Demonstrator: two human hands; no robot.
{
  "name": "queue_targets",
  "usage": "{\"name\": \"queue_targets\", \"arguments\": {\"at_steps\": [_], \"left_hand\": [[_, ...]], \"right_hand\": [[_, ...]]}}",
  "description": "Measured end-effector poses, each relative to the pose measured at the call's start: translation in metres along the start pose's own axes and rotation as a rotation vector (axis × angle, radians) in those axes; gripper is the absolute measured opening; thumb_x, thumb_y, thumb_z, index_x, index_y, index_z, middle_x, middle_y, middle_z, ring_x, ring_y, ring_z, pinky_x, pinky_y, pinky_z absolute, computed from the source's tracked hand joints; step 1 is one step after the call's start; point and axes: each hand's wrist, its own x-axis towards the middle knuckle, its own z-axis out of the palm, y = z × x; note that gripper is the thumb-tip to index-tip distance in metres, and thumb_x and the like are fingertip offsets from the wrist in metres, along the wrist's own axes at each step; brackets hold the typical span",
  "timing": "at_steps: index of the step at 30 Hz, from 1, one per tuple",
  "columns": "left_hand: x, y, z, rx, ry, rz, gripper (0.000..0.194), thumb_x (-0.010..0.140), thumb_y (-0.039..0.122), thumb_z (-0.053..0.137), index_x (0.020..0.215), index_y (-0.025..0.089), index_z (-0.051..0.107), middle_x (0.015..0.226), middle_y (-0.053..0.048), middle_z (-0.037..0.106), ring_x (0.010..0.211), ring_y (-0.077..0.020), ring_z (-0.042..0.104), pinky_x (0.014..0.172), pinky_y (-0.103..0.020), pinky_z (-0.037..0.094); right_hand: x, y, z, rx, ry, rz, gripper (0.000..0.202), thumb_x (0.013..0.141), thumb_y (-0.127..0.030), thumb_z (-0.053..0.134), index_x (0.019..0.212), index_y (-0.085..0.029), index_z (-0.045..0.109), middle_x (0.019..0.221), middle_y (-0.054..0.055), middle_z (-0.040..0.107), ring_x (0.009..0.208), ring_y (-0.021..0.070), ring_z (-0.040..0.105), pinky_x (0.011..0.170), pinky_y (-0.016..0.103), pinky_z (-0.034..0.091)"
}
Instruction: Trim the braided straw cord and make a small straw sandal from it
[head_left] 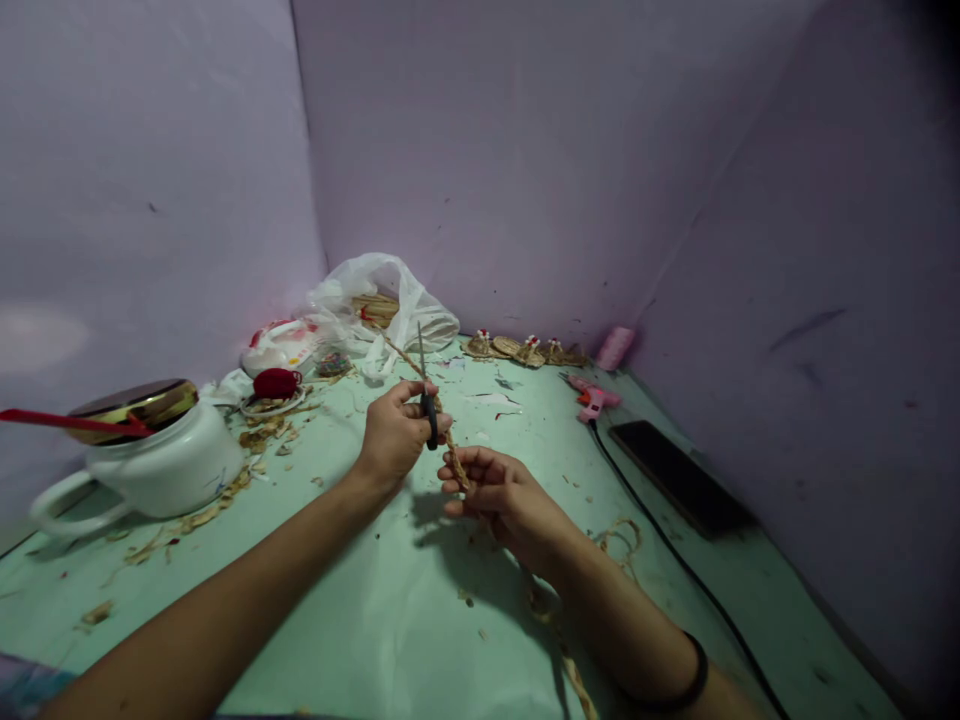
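the left hand [394, 432] grasps the scissors [430, 418] by their black handles, blades pointing up and away, probably so the points stay clear of the fingers. the right hand [517, 505] pinches the braid [456, 462] just below, fingers loosely curled. the braid is between the two hands, above the tabletop [360, 600]; its thin end slants up past the left fingertips, though i cannot tell whether they grip it too. that grip seems meant to steady the strand near the scissors. a twisted length trails below the right wrist, likely left slack so it doesn't pull.

the glue gun [596, 400] lies to the right, its cord [660, 530] running outside the right arm, beside the phone [679, 475]. small straw hats [529, 352] sit by the back wall, perhaps out of the way. scraps [262, 435] litter the left side near the mug [165, 465].
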Motion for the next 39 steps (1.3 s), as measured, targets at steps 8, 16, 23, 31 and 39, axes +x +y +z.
{"name": "queue_targets", "arguments": {"at_steps": [8,16,23,31,39], "left_hand": [[-0.002,-0.003,0.002,0.078,0.018,0.047,0.039,0.047,0.014,0.067,0.083,0.013,0.052,0.047,0.006,0.054,0.04,-0.0088,0.049,0.04,-0.02,0.04],[0.004,-0.003,0.0,0.053,0.082,-0.004,0.04,0.046,0.015,0.068,0.083,0.013,0.052,0.046,0.006,0.054,0.037,-0.0071,0.047,0.036,-0.017,0.033],[0.005,-0.006,0.0,0.066,0.083,-0.001,0.044,0.043,0.018,0.072,0.081,0.013,0.052,0.046,0.006,0.054,0.037,-0.008,0.048,0.038,-0.019,0.037],[0.002,-0.008,0.001,0.094,0.055,0.028,0.038,0.047,0.015,0.068,0.082,0.014,0.052,0.046,0.006,0.055,0.039,-0.009,0.049,0.041,-0.02,0.04],[0.003,-0.008,-0.01,0.393,-0.232,0.066,0.035,0.062,0.037,0.062,0.088,0.015,0.052,0.053,0.003,0.055,0.046,-0.0123,0.053,0.044,-0.022,0.038]], "right_hand": [[0.003,0.005,0.001,-0.017,0.096,0.038,0.027,0.05,-0.012,0.067,0.076,-0.014,0.061,0.068,0.0,0.062,0.047,0.0083,0.053,0.031,0.015,0.036],[0.004,0.007,-0.002,-0.129,0.109,0.007,0.032,0.046,-0.023,0.077,0.071,-0.014,0.06,0.051,-0.003,0.059,0.038,0.0067,0.048,0.031,0.016,0.035],[0.004,0.009,-0.004,-0.105,0.095,-0.046,0.028,0.047,-0.022,0.077,0.069,-0.015,0.061,0.055,-0.004,0.059,0.042,0.0064,0.051,0.033,0.015,0.033],[0.005,0.009,-0.002,-0.088,0.198,-0.016,0.028,0.05,-0.029,0.076,0.069,-0.013,0.061,0.056,-0.003,0.058,0.037,0.0037,0.045,0.033,0.015,0.031],[0.006,-0.002,-0.008,0.019,0.167,-0.04,0.022,0.051,-0.023,0.074,0.066,-0.013,0.062,0.053,-0.005,0.053,0.035,0.0011,0.038,0.03,0.014,0.025]]}}
